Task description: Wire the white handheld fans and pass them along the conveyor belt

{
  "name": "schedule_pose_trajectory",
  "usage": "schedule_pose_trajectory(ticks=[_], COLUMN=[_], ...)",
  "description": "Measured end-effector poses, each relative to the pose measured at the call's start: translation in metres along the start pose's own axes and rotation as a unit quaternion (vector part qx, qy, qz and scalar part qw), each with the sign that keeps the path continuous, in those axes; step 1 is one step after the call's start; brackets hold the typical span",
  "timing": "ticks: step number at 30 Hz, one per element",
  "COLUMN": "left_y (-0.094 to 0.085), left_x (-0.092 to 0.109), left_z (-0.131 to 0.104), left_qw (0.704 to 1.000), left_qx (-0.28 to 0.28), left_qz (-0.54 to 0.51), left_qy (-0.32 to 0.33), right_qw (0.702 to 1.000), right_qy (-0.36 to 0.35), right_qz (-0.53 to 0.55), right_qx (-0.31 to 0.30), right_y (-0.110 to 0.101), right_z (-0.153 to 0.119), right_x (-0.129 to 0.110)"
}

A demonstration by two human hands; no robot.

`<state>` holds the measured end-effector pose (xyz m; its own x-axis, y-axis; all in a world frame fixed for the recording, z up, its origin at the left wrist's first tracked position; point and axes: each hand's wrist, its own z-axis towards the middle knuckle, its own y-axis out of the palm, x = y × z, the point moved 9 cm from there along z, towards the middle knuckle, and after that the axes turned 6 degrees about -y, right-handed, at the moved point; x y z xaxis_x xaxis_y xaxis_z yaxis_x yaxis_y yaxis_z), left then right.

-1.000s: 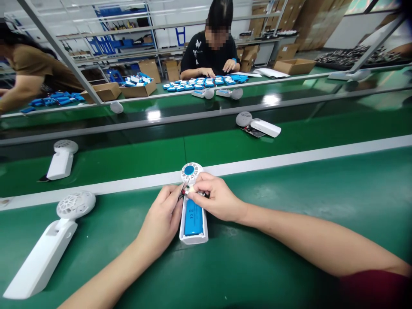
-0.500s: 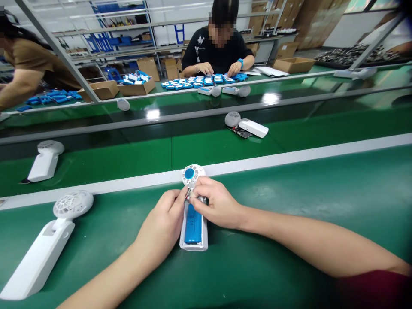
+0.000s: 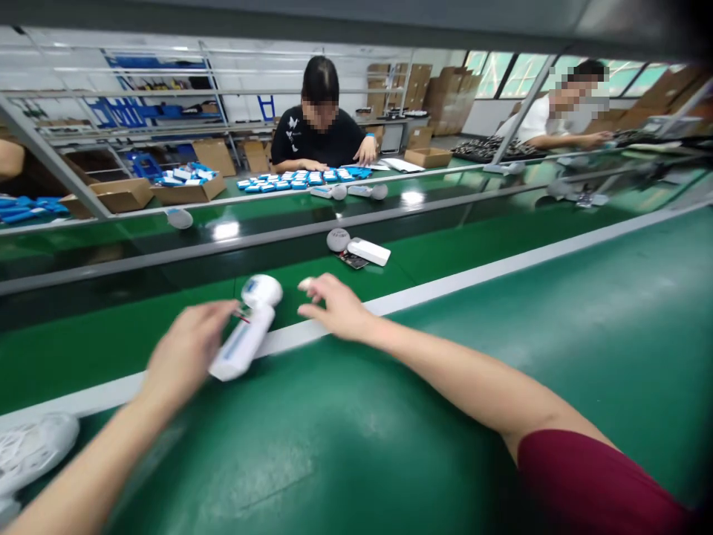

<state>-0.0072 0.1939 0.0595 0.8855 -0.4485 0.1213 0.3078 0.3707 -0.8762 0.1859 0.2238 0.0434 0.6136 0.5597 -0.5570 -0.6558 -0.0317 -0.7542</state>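
While the left hand (image 3: 192,342) is gripping the white fan (image 3: 245,345), fingers clamped on its left side near the neck, the right hand (image 3: 337,308) is hovering to the right, fingers parted. The fan is slanting across the pale strip (image 3: 304,333) at the far edge of the worktop (image 3: 345,423).

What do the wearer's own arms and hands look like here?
The left hand and right hand are ungloved, with no watch or bracelet showing. A dark red sleeve ends near the right elbow; no left sleeve is in view. One right fingertip seems to wear a pale cover, though blurred.
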Motion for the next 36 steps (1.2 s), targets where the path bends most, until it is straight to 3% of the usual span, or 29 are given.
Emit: schedule_pose_trajectory(ticks=[3,5,7,9,11,14,17,19,21,23,25,26,27,29,31,33,36], left_y=[-0.030,-0.039,-0.027,0.000,0.026,0.051,0.049,0.043,0.033,0.016,-0.005,-0.012,-0.016,-0.012,-0.002,0.003,0.002], left_x=[-0.069,-0.096,-0.097,-0.075,-0.043,0.001,0.029,0.045,0.058,0.065,0.074,0.080,0.086,0.093,0.095,0.097,0.095], left_z=[0.020,0.016,0.004,-0.009,-0.020,-0.031,-0.035,-0.036,-0.036,-0.036,-0.037,-0.038,-0.041,-0.049,-0.056,-0.062,-0.064], left_qw=[0.988,0.972,0.960,0.944,0.919,0.860,0.823,0.808,0.830,0.896,0.960,0.980,0.990,0.995,0.993,0.990,0.992], left_qx=[0.092,0.114,0.081,0.024,-0.020,-0.073,-0.067,-0.070,-0.077,-0.053,-0.005,0.017,0.029,0.016,-0.028,-0.060,-0.066], left_qz=[0.072,0.072,-0.014,-0.135,-0.243,-0.391,-0.463,-0.497,-0.478,-0.379,-0.245,-0.185,-0.137,-0.081,-0.066,-0.067,-0.049], left_qy=[-0.098,-0.193,-0.268,-0.301,-0.310,-0.320,-0.322,-0.308,-0.275,-0.227,-0.133,-0.078,-0.025,0.052,0.089,0.112,0.092], right_qw=[0.975,0.962,0.959,0.959,0.963,0.969,0.966,0.923,0.853,0.784,0.748,0.759,0.792,0.886,0.952,0.969,0.968], right_qy=[0.163,0.221,0.250,0.265,0.264,0.244,0.208,0.212,0.244,0.283,0.306,0.305,0.292,0.239,0.171,0.126,0.093], right_qz=[-0.144,-0.155,-0.132,-0.099,-0.054,0.033,0.151,0.322,0.460,0.547,0.574,0.555,0.510,0.351,0.164,0.031,-0.037], right_qx=[0.049,0.049,0.034,0.021,0.014,-0.002,-0.014,-0.016,-0.034,-0.074,-0.128,-0.150,-0.167,-0.184,-0.194,-0.212,-0.231], right_y=[-0.050,-0.069,-0.074,-0.067,-0.053,-0.022,0.004,0.019,0.032,0.044,0.052,0.053,0.052,0.045,0.038,0.037,0.040], right_z=[0.017,0.022,0.024,0.025,0.023,0.008,-0.022,-0.046,-0.068,-0.084,-0.095,-0.098,-0.100,-0.099,-0.098,-0.100,-0.100], right_x=[0.079,0.118,0.143,0.149,0.137,0.090,0.027,-0.008,-0.032,-0.045,-0.048,-0.045,-0.040,-0.028,-0.024,-0.026,-0.033])
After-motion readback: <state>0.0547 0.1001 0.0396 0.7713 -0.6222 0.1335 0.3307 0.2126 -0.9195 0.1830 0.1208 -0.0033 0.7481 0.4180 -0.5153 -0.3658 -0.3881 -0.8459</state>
